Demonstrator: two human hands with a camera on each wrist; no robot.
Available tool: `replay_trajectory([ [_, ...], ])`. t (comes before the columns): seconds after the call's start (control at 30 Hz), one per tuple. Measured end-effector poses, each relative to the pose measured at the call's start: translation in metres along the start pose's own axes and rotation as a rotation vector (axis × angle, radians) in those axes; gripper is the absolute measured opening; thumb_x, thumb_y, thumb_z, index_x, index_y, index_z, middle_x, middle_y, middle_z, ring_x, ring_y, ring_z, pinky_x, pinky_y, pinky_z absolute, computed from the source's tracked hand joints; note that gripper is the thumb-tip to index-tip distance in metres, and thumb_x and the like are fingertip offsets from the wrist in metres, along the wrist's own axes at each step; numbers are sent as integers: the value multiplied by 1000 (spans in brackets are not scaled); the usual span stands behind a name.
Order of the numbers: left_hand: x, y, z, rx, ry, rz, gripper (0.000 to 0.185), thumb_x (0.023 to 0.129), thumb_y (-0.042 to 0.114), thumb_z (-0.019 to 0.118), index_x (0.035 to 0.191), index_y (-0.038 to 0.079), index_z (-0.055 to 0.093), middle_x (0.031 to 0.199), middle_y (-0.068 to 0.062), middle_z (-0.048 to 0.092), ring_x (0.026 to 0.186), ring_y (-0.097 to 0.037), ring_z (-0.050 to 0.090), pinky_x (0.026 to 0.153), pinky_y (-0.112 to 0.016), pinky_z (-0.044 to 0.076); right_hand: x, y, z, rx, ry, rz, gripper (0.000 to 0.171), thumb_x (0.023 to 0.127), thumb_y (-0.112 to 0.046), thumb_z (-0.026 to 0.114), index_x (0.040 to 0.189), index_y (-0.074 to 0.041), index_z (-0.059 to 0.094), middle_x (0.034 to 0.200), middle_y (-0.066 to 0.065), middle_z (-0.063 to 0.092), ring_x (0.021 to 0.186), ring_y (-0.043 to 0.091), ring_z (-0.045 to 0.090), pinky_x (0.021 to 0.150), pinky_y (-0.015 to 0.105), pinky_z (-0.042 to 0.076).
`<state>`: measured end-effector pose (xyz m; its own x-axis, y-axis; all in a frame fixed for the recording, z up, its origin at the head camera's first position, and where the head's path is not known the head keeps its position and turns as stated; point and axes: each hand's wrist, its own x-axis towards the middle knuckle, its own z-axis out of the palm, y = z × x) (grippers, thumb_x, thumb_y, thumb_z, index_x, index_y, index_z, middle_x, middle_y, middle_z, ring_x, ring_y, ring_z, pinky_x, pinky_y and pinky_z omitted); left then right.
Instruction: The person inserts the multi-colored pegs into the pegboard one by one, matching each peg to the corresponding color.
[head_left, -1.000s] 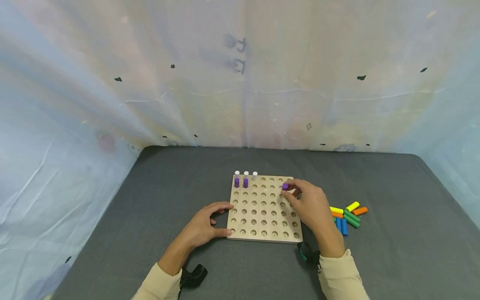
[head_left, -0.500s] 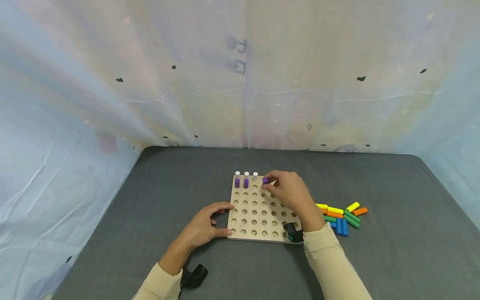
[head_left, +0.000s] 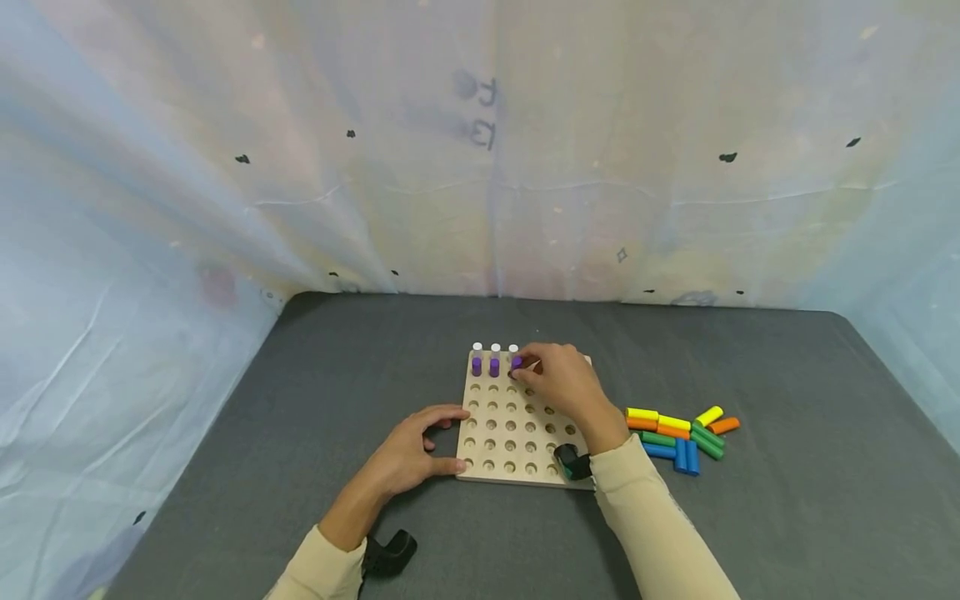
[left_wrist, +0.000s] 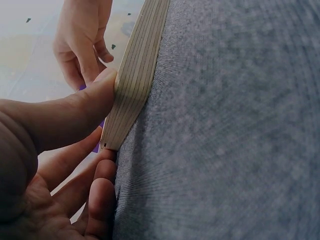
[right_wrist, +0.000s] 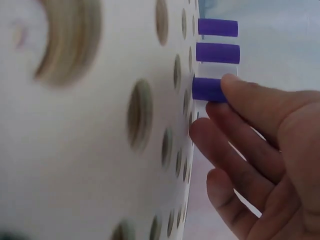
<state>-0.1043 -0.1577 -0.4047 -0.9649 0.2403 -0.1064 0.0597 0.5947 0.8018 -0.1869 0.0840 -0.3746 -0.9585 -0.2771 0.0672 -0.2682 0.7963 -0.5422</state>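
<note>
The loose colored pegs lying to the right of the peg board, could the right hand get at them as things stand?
Probably yes. The loose colored pegs lie in the open on the gray mat beside the peg board, with nothing over them. But the right hand is pinching a purple peg at the board's far rows, so it would have to let go first.

Soft, even light filled the head view, with faint shadows and wide-angle bowing at the frame edges. The right wrist view was overexposed, its lower left blurred. The left wrist view was dim.
</note>
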Motion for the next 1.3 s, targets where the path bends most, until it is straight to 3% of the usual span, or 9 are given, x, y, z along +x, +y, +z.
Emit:
replay_trajectory([
  [0.33,-1,0,1,6,4,-16,61,72,20,90,127,30,65,128,0,62,113,-18,54,83,-29,45,7,-5,5,-76,-29,21,26,92,-30,73,116,-20,74,98,-3,76,88,16,69,73,33,54],
  [0.53,-2,-1,2,10,10,-19,61,72,19,90,126,29,66,127,0,63,111,-18,53,82,-28,44,1,-8,3,-31,-52,36,32,93,-31,71,123,-17,71,107,1,75,94,18,69,77,36,55],
  [0.7,-1,1,2,3,17,-45,61,70,18,91,125,31,67,127,3,63,111,-16,53,83,-28,44,-11,-5,-9,-6,-28,25,35,97,-35,64,128,-18,68,115,3,72,96,18,67,71,34,54],
  [0.93,-1,3,2,8,39,-50,62,68,16,92,123,31,68,125,3,64,110,-16,54,82,-28,44,-29,14,-31,-94,0,11,34,99,-38,62,125,-18,69,112,2,71,91,17,66,70,35,53],
  [1.1,-1,2,2,10,33,-38,61,69,18,92,124,30,68,127,3,64,111,-16,54,82,-29,44,-53,31,-46,-115,24,6,35,97,-36,64,124,-15,70,105,3,71,85,16,63,65,33,48],
  [1.3,0,1,2,7,31,-40,61,69,18,92,124,30,67,127,3,63,112,-16,54,83,-29,44,-85,48,-59,-88,73,1,36,94,-36,69,123,-16,70,107,4,72,89,18,65,68,34,48],
])
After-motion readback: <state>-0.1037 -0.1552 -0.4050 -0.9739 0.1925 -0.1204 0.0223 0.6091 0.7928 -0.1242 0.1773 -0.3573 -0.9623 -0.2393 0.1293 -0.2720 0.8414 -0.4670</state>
